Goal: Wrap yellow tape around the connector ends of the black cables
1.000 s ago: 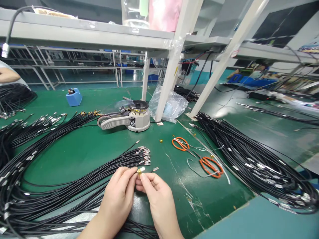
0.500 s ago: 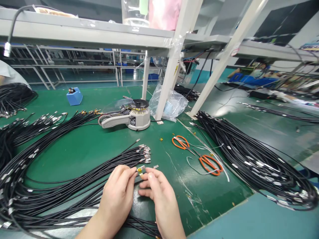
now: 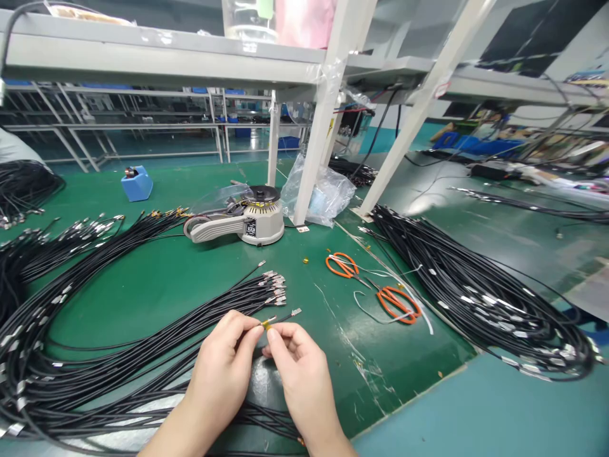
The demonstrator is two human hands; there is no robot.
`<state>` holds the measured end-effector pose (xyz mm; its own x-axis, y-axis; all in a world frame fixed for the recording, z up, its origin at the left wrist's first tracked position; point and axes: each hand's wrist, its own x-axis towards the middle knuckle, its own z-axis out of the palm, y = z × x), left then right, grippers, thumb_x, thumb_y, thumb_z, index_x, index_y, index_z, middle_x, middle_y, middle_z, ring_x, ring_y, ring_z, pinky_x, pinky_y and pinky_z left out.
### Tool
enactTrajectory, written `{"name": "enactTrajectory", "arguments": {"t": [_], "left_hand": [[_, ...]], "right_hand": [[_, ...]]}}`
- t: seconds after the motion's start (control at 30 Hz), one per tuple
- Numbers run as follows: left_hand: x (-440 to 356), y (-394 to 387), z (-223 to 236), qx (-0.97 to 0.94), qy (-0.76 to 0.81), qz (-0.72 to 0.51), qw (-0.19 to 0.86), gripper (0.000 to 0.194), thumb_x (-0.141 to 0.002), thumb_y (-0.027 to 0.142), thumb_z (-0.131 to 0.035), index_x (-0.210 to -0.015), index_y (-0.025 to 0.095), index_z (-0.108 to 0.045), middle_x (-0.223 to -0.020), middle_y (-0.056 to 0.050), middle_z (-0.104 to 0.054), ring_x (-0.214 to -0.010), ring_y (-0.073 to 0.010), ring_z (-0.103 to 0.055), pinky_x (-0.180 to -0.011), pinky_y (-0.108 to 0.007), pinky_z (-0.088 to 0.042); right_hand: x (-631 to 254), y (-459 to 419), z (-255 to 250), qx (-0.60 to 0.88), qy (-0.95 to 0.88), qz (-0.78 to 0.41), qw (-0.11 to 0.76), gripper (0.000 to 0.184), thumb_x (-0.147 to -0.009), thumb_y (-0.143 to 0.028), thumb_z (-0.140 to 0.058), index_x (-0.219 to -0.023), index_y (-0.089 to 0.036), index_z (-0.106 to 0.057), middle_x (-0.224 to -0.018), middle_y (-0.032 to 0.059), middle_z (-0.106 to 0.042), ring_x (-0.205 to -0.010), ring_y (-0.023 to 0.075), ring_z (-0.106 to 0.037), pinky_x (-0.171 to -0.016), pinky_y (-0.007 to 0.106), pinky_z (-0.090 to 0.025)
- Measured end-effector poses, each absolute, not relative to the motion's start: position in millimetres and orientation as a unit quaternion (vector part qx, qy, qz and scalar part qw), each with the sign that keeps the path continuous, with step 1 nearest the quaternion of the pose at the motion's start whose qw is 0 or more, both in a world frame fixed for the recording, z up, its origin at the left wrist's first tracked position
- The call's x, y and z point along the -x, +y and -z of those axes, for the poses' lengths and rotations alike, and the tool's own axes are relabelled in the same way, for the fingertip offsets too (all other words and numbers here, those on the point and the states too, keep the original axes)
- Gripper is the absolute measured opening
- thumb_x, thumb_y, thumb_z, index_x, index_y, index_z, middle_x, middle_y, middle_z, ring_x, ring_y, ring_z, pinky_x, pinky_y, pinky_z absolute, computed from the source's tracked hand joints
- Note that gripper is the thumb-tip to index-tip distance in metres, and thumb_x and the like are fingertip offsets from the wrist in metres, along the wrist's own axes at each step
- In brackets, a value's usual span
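My left hand [image 3: 223,355] is closed in a pinch on the end of a black cable, mostly covered by the fingers. A small piece of yellow tape [image 3: 266,324] sits at that cable end, between my two hands. My right hand [image 3: 302,365] pinches the tape from the other side with thumb and index finger. Just behind the hands lies a bundle of black cables [image 3: 204,317] with metal connectors at the tips. One cable's connector [image 3: 295,312] sticks out past my right fingers.
A round tape dispenser [image 3: 261,222] stands behind the cables, with a blue holder [image 3: 137,184] to its left. Two orange-handled scissors [image 3: 397,304] lie at right beside white ties. Farther right is a large cable coil [image 3: 476,285]. A shelf post [image 3: 316,127] rises beside a plastic bag [image 3: 333,197].
My right fingers have come closer to my left and now press on the yellow tape, which looks folded round the cable end. The view has shifted slightly.
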<state>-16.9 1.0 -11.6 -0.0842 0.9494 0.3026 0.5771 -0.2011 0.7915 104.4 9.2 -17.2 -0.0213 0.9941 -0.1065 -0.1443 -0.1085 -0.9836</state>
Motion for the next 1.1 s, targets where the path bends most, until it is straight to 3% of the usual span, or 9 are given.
{"name": "enactTrajectory", "arguments": {"t": [0.27,0.53,0.9,1.1], "left_hand": [[16.4,0.5,8.7,-0.555,0.61,-0.431,0.365,0.027,-0.085,0.038,-0.049,-0.069,0.019,-0.059,-0.057,0.004,-0.052,-0.046,-0.0111,-0.05,-0.051,-0.024,-0.04],[16.3,4.9,6.0,-0.471,0.589,-0.437,0.49,0.031,-0.077,0.046,-0.055,-0.069,0.016,-0.056,-0.049,0.006,-0.048,-0.041,-0.0095,-0.046,-0.047,-0.023,-0.038],[16.3,4.9,4.6,-0.435,0.576,-0.466,0.512,0.031,-0.073,0.045,-0.061,-0.066,0.015,-0.057,-0.05,0.006,-0.049,-0.039,-0.0077,-0.047,-0.043,-0.021,-0.037],[18.8,8.0,4.3,-0.385,0.514,-0.479,0.598,0.034,-0.066,0.044,-0.07,-0.063,0.013,-0.058,-0.051,0.004,-0.051,-0.037,-0.0067,-0.044,-0.036,-0.019,-0.037]], "right_hand": [[-103.2,12.5,16.5,0.497,-0.453,-0.547,0.499,0.016,-0.077,-0.031,-0.062,-0.075,-0.015,-0.065,-0.07,0.0034,-0.066,-0.065,0.0163,-0.061,-0.064,0.027,-0.05],[-103.9,13.8,17.6,0.489,-0.475,-0.538,0.496,0.017,-0.08,-0.031,-0.06,-0.079,-0.014,-0.064,-0.076,0.0054,-0.068,-0.068,0.0168,-0.062,-0.066,0.027,-0.05],[-103.4,11.7,18.2,0.493,-0.511,-0.502,0.495,0.016,-0.081,-0.03,-0.057,-0.076,-0.016,-0.062,-0.075,0.0062,-0.067,-0.069,0.0183,-0.062,-0.063,0.029,-0.049],[-104.3,15.7,18.6,0.47,-0.512,-0.521,0.496,0.015,-0.081,-0.029,-0.057,-0.077,-0.015,-0.062,-0.075,0.0056,-0.067,-0.068,0.0172,-0.062,-0.066,0.028,-0.05]]}}
